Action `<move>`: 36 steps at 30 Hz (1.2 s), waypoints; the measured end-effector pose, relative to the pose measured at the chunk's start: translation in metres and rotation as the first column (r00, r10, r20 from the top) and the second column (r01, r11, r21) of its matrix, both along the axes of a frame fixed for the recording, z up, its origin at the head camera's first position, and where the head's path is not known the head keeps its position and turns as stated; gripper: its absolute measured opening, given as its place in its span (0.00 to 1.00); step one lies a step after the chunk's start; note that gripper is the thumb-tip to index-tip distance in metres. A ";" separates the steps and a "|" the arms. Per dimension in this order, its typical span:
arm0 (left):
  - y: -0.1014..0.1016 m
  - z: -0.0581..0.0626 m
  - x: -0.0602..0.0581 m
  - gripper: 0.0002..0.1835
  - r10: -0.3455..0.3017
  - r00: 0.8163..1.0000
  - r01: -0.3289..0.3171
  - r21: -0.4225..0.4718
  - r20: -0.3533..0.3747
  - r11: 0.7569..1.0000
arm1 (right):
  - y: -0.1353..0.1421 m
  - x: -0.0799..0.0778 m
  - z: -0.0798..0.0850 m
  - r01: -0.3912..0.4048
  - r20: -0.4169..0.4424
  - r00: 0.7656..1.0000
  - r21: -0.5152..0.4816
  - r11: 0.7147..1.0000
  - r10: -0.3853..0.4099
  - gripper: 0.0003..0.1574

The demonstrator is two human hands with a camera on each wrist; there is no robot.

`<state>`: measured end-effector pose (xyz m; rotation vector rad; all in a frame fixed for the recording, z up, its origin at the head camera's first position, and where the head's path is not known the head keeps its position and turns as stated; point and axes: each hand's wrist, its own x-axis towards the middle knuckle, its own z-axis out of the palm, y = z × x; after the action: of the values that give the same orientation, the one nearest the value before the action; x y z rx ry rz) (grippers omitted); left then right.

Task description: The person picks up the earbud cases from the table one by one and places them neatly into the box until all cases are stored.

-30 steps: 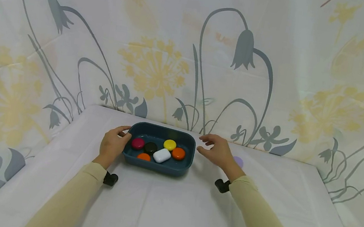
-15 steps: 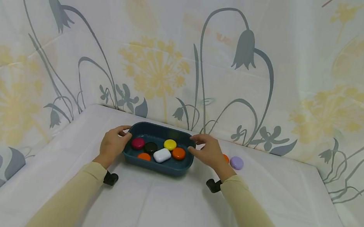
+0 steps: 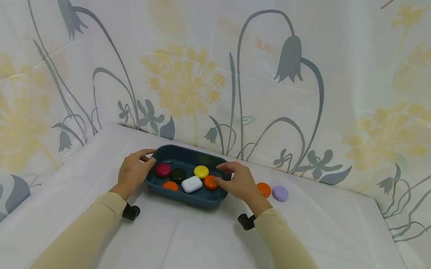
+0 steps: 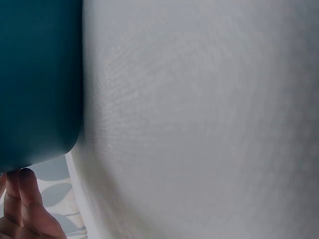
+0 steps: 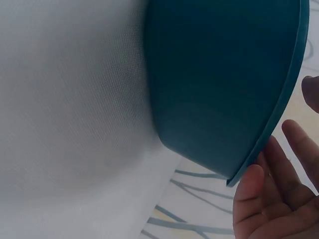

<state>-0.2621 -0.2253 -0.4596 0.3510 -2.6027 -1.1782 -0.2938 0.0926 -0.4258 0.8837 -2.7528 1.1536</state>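
Observation:
A dark teal rectangular tray (image 3: 182, 198) stands at the back of the table, with several glossy rounded pieces inside. My left hand (image 3: 134, 171) holds its left end, thumb at the rim; in the left wrist view, fingertips (image 4: 27, 174) meet the outer wall. Over the right rim reaches my right hand (image 3: 238, 182), its thumb overlapping an orange disc (image 3: 210, 182) in the head view. The right wrist view shows that thumb and fingers apart. Beside the disc lie a yellow disc (image 3: 201, 172) and a white rounded block (image 3: 191, 184).
Further left in the tray are a crimson disc (image 3: 163, 170), a black disc (image 3: 178, 175) and a second orange disc (image 3: 170, 185). Right of the tray, another orange disc (image 3: 263, 189) and a lilac disc (image 3: 280, 193) lie on the white-covered table (image 3: 198, 253). Behind hangs a flower-patterned cloth (image 3: 206, 82).
My right hand has moved left from beside the tray to over its right rim, uncovering the orange and lilac discs on the table. The left hand and tray have stayed in place.

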 end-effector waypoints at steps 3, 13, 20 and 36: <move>0.000 0.000 0.000 0.21 -0.002 1.000 0.002 -0.002 0.002 1.000 | -0.002 0.000 -0.001 -0.004 0.021 1.000 0.004 1.000 0.004 0.24; 0.001 0.000 0.001 0.21 -0.002 1.000 0.002 -0.010 -0.010 1.000 | -0.008 -0.001 -0.004 -0.014 0.061 0.998 0.066 0.998 0.010 0.25; 0.000 0.000 0.001 0.21 -0.008 1.000 0.008 -0.015 -0.001 1.000 | -0.011 -0.003 -0.007 -0.018 0.053 0.999 0.118 0.993 0.012 0.25; -0.001 0.001 0.000 0.21 0.000 1.000 0.000 -0.011 -0.012 1.000 | -0.019 -0.006 -0.008 -0.003 0.008 1.000 0.254 0.967 0.001 0.24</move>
<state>-0.2622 -0.2259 -0.4587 0.3404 -2.5976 -1.1625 -0.2999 0.0740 -0.4341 0.9030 -2.9521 0.8162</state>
